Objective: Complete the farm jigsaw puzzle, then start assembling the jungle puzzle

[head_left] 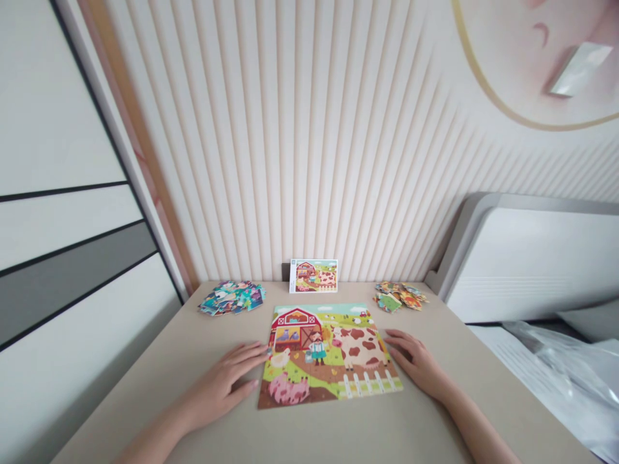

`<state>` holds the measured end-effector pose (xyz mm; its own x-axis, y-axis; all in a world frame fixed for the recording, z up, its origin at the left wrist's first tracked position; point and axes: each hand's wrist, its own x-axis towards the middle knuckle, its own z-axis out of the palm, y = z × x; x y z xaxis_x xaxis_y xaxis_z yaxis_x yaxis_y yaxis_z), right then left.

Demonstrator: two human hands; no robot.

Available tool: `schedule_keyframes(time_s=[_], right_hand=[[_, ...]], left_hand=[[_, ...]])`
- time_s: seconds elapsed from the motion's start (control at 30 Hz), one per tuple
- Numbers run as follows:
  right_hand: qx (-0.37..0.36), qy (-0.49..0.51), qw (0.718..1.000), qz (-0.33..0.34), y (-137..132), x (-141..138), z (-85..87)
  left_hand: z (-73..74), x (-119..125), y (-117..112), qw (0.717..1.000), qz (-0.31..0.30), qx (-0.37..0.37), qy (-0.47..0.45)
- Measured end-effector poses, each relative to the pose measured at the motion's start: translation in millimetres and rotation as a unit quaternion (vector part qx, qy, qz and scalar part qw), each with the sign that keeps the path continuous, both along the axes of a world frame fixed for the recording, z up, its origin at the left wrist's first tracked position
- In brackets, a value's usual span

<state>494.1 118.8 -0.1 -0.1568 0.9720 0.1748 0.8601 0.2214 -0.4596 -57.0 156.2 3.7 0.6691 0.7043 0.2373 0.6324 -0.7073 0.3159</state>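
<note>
A farm jigsaw puzzle [333, 354] lies flat on the table, its pieces joined into a picture of a red barn, a farmer, a cow and a pig. My left hand [229, 380] rests at the puzzle's left edge, fingers stretched out, fingertips at or just touching the border. On the other side, my right hand [416, 361] lies with extended fingers beside the right edge. Neither hand holds anything. Behind the puzzle, a small picture card [314, 277] with the same farm scene stands upright against the wall.
At the table's [309, 435] back left is a heap of blue-toned puzzle pieces [233, 298]. Another heap, of orange and green pieces [400, 296], lies back right. A ribbed wall [309, 142] borders the table. To the right stands a bed headboard [536, 264] with clear plastic [565, 361] nearby.
</note>
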Motion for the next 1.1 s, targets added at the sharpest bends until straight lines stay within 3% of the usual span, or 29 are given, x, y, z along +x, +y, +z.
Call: schedule_keyframes(time_s=[0.3,0.4,0.47,0.57,0.7,0.8,0.93,1.1], right_hand=[[0.009,0.013,1.0,0.001,-3.1,-2.3,-2.6],[0.057,0.009,0.998,-0.026,-2.1,2.4,-0.6],[0.112,-0.011,0.992,-0.065,9.7,13.2,5.2],[0.154,-0.064,0.976,-0.138,48.3,38.4,22.3],[0.051,-0.149,0.958,-0.239,115.2,67.4,49.8],[-0.004,-0.149,0.951,-0.269,154.0,73.2,59.3],[-0.072,-0.139,0.953,-0.259,182.4,65.7,52.2],[-0.116,-0.178,0.955,-0.206,191.5,61.3,38.8]], left_hand=[[-3.0,-0.4,0.8,1.0,0.003,0.001,0.015],[-4.1,-1.6,1.2,1.0,0.003,0.013,0.012],[-5.3,-2.2,1.4,1.0,0.004,0.017,0.014],[-8.6,-2.9,2.3,1.0,0.007,0.016,0.015],[-13.2,-4.0,4.3,1.0,0.007,0.026,0.004],[-11.7,-4.3,4.2,0.999,0.005,0.026,0.018],[-3.7,-3.0,1.0,0.999,0.003,0.018,0.033],[-0.7,-2.0,-1.1,0.999,0.011,0.009,0.033]])
